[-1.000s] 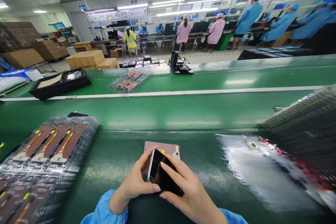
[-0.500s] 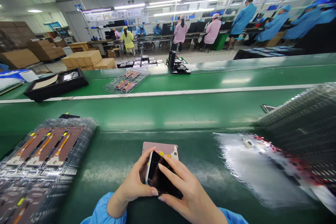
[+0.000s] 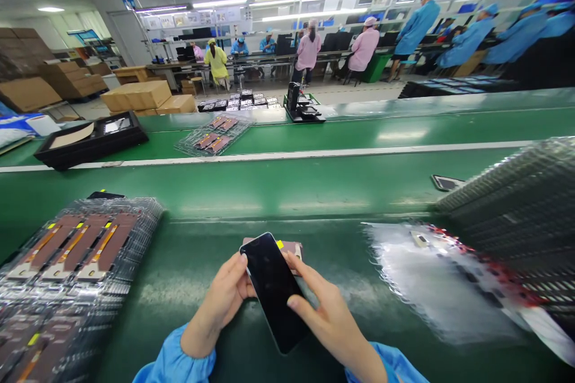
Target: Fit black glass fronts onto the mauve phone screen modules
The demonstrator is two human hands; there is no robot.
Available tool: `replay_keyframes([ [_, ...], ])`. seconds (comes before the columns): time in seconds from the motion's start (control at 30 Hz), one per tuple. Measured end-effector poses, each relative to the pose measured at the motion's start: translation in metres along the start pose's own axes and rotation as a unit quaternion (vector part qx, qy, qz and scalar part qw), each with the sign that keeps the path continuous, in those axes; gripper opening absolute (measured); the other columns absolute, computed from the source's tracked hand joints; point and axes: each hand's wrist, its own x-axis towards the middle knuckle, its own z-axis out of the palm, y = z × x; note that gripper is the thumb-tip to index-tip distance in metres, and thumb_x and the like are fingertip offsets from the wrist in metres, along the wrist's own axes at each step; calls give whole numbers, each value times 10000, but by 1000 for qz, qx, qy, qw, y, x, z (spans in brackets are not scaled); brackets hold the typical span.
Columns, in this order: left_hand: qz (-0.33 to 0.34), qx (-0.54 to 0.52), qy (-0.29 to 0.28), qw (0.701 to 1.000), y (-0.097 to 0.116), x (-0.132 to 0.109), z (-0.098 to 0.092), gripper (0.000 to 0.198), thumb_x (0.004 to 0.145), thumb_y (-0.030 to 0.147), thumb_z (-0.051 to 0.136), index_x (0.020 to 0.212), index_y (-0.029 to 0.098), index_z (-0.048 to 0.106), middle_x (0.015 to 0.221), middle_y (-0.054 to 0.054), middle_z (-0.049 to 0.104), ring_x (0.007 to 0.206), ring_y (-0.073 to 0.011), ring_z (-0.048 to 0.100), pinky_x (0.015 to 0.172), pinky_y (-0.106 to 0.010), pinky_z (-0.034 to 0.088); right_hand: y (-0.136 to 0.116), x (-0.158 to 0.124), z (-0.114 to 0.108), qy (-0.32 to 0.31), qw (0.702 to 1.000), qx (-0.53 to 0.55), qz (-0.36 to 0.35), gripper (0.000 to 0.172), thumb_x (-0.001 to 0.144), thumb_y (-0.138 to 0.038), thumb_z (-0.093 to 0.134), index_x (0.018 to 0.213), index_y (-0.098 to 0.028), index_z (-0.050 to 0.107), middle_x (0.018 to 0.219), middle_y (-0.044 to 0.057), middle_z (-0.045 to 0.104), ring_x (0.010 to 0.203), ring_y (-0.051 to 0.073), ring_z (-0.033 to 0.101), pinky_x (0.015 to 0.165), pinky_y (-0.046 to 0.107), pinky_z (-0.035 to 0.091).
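Phone (image 3: 274, 296) is sitting between my two hands, black glass facing up, top end slanting away to my left; can't tell if its lower end is touching the table (image 3: 188, 257). Left fingers (image 3: 233, 269) are grasping the upper left edge; right fingers (image 3: 309, 274) are pinching the right edge, thumb lying over the glass. For doing this well, I'd be gripping the rim only, pressing lightly, balancing both sides, lifting that thumb off to avoid smudging. Pinkish-brown panel (image 3: 293, 248) is lying just beyond, partly hidden, yellow tab (image 3: 280, 244) showing; knocking it looks like the main risk. Clear tray stack (image 3: 150, 215) is standing to my left, white plastic sheets (image 3: 422, 287) lying to my right, both well apart.
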Motion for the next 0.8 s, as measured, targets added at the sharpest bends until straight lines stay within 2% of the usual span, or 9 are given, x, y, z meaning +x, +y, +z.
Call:
replay_keyframes([
  [0.03,-6,9,14,1000,4,1,0,346,920,416,583,1114,154,698,897,-89,748,754,-183,699,654,-311,606,0,1,-2,-24,996,58,60,599,946,-588,466,1429,-236,502,1282,121,669,1167,304,627,998,470,502],
  [0.1,-11,25,30,999,11,2,-1,343,913,403,596,1100,133,694,843,-83,737,718,-180,690,612,-300,606,-1,4,-4,-89,970,167,154,524,977,-554,425,1367,-239,577,1119,91,740,1018,263,684,917,413,537],
  [0.2,-14,37,37,999,14,2,-2,338,909,410,600,1090,139,692,836,-79,735,697,-175,687,570,-273,594,-2,6,-3,-148,927,277,204,452,927,-544,548,1213,-227,699,905,46,748,795,199,672,724,310,540],
  [0.3,-15,36,11,999,13,2,-2,390,932,449,547,1117,138,691,966,-118,745,790,-197,703,634,-293,604,-2,6,0,-119,918,312,212,408,868,-542,642,1061,-202,758,794,24,717,707,156,620,658,262,495],
  [0.4,-30,23,-58,998,11,1,-1,504,948,517,472,1247,151,646,1114,-150,719,897,-224,705,693,-309,608,0,6,1,-71,918,329,210,398,852,-546,662,1008,-194,762,773,27,712,719,160,612,684,270,494],
  [0.5,-53,38,-96,993,11,0,0,409,933,408,566,1265,184,651,1124,-132,725,914,-207,710,721,-276,598,3,7,1,-10,918,337,210,397,836,-547,681,996,-190,756,776,35,719,722,168,611,680,273,495],
  [0.57,-57,63,-97,992,10,-1,1,352,913,306,621,1240,187,674,1094,-117,740,904,-187,713,758,-263,589,4,7,1,21,919,334,209,398,829,-548,690,985,-187,753,773,37,719,709,166,608,663,268,489],
  [0.63,-56,82,-90,991,8,-1,1,332,902,281,639,1211,175,695,1037,-109,756,866,-173,719,767,-258,588,5,8,2,37,919,333,207,389,828,-543,696,980,-189,749,772,33,716,703,160,607,666,265,490],
  [0.8,-49,94,-48,993,5,1,-1,331,853,299,700,1150,155,730,880,-88,776,728,-139,715,668,-221,592,7,7,6,16,912,345,221,396,852,-554,665,1011,-198,731,762,18,700,675,143,607,645,259,504],
])
